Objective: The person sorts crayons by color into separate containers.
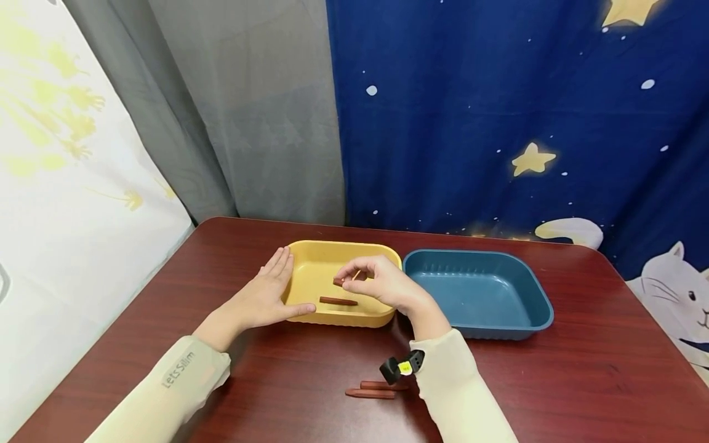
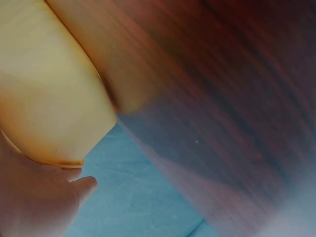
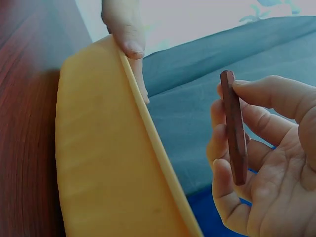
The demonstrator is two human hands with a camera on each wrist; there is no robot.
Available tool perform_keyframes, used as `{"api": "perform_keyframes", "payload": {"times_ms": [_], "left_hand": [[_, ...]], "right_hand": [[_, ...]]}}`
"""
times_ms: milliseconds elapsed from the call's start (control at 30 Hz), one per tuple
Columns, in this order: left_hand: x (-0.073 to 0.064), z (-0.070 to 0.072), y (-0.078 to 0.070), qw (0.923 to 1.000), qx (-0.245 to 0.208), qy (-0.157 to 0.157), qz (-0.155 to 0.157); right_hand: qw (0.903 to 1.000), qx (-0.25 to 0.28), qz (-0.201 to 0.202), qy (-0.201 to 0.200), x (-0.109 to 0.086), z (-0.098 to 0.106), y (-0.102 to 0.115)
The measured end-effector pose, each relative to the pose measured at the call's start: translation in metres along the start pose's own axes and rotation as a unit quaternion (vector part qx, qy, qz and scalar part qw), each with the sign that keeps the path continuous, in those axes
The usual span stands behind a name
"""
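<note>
My right hand [image 1: 382, 283] pinches a brown faceted stick [image 3: 234, 128] with a tapered end between thumb and fingers. It is over the yellow bin [image 1: 310, 271], and the stick stands above the bin's rim in the right wrist view. Another brown stick [image 1: 338, 301] lies inside the bin. My left hand [image 1: 266, 295] rests at the bin's left front corner, its fingers straight along the left side and the thumb [image 3: 132, 47] on the front rim. In the left wrist view, part of that hand [image 2: 39, 197] touches the bin wall [image 2: 49, 89].
A blue bin [image 1: 476, 289] stands right beside the yellow one. Two more brown sticks [image 1: 370, 394] lie on the dark red table [image 1: 299, 381] near my right sleeve [image 1: 460, 381], partly behind the wrist camera [image 1: 401, 367]. Curtains [image 1: 432, 154] hang behind the table's far edge.
</note>
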State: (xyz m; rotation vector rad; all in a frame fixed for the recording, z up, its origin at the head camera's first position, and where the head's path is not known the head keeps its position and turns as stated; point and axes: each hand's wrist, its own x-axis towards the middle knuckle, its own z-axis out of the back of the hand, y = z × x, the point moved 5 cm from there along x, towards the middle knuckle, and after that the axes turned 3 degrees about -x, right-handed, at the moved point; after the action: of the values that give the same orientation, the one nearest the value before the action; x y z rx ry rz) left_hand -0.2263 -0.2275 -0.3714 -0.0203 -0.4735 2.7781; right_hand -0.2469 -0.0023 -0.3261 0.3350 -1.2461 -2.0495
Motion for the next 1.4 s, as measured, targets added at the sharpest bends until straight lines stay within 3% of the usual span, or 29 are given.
{"api": "perform_keyframes", "payload": {"times_ms": [233, 433, 767, 967, 1200, 1400], "left_hand": [[0.0, 0.001, -0.001, 1.0, -0.004, -0.002, -0.002], [0.0, 0.0, -0.001, 1.0, -0.003, -0.003, 0.0], [-0.001, -0.001, 0.001, 1.0, -0.006, -0.006, 0.001], [0.0, 0.0, 0.0, 0.9999, -0.001, -0.015, -0.004], [-0.001, -0.001, -0.001, 0.9999, -0.015, -0.008, 0.002], [-0.002, -0.001, -0.001, 0.9999, -0.013, -0.009, 0.005]], "right_hand": [[0.9988, 0.029, -0.006, -0.039, 0.01, 0.005, -0.012], [0.9982, 0.023, 0.001, -0.055, 0.017, 0.002, -0.02], [0.9978, -0.035, -0.024, -0.052, 0.021, -0.008, -0.029], [0.9962, -0.036, -0.041, -0.068, 0.02, -0.007, -0.031], [0.9911, -0.083, -0.062, -0.083, 0.021, -0.01, -0.037], [0.9889, -0.094, -0.073, -0.089, 0.019, -0.012, -0.035]]}}
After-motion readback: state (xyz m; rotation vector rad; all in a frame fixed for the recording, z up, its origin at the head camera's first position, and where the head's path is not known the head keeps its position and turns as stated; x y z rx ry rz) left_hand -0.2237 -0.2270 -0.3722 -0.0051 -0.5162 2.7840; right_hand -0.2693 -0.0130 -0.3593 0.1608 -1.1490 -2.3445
